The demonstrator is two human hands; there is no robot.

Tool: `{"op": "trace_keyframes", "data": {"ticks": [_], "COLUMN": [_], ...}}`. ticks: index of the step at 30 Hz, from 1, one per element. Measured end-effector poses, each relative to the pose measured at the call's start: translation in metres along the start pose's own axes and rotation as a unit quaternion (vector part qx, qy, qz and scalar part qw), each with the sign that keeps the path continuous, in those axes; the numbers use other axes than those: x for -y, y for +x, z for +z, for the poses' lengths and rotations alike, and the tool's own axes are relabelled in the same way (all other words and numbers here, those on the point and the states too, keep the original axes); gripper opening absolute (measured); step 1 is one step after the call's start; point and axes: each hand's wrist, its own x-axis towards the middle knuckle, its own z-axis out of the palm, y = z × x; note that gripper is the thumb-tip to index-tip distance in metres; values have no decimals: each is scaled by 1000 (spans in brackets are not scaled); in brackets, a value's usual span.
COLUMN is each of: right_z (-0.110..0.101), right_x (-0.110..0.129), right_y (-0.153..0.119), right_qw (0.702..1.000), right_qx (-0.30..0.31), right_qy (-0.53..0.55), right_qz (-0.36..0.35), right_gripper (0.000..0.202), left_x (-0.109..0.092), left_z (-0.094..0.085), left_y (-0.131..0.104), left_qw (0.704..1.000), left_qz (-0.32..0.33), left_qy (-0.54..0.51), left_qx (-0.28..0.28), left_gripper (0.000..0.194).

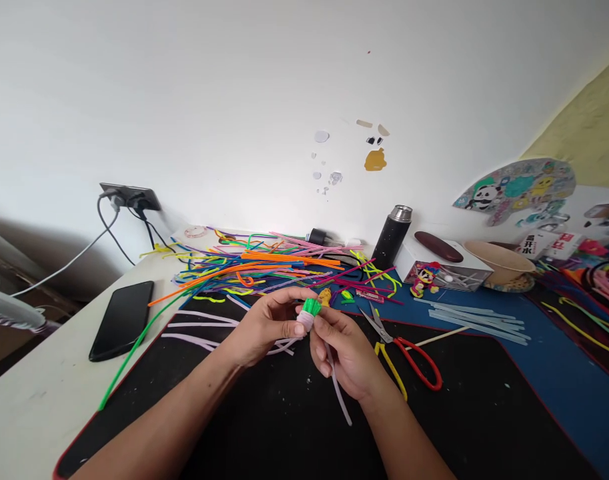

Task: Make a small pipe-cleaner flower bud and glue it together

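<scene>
Between my two hands is a small bundle of green pipe cleaners point(312, 307) with a pale lilac pipe cleaner point(305, 320) coiled round its lower part. My left hand point(269, 323) pinches the bundle from the left, its thumb on the lilac coil. My right hand point(342, 347) is closed at the coil's right side, and a loose lilac end point(340, 393) hangs down below its fingers. Just behind the fingertips sits a small yellow-brown piece point(325, 297), partly hidden. Several lilac pipe cleaners point(199, 323) lie on the black mat point(284, 427) beyond my left forearm.
Red-handled scissors point(418, 363) lie open right of my hands, beside a bent yellow pipe cleaner point(394, 373). Many coloured pipe cleaners point(264, 263) are heaped by the wall. A black flask point(392, 240), a tissue box point(447, 263), glue sticks point(477, 321) and a phone point(122, 320) lie around.
</scene>
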Motion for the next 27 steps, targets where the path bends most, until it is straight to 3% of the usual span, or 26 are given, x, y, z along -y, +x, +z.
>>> {"op": "trace_keyframes", "data": {"ticks": [5,10,14,19,27], "right_z": [-2,-4,-4,-5,-6], "right_x": [2,3,4,5,5], "right_y": [1,1,0,0,0], "right_qw": [1000,1000,1000,1000,1000], "right_qx": [-11,-17,-26,-25,-18], "right_qy": [20,13,9,2,6], "right_qz": [-4,6,3,2,-4], "right_gripper": [33,34,34,34,31], "left_x": [0,-5,-12,-20,-22], "left_z": [-2,-1,1,4,6], "left_y": [1,-1,-3,-5,-5], "left_qw": [998,975,944,917,902], "left_qz": [17,107,175,207,221], "left_qy": [53,191,281,342,370], "left_qx": [25,20,0,3,-2], "left_gripper": [49,57,40,21,19]}}
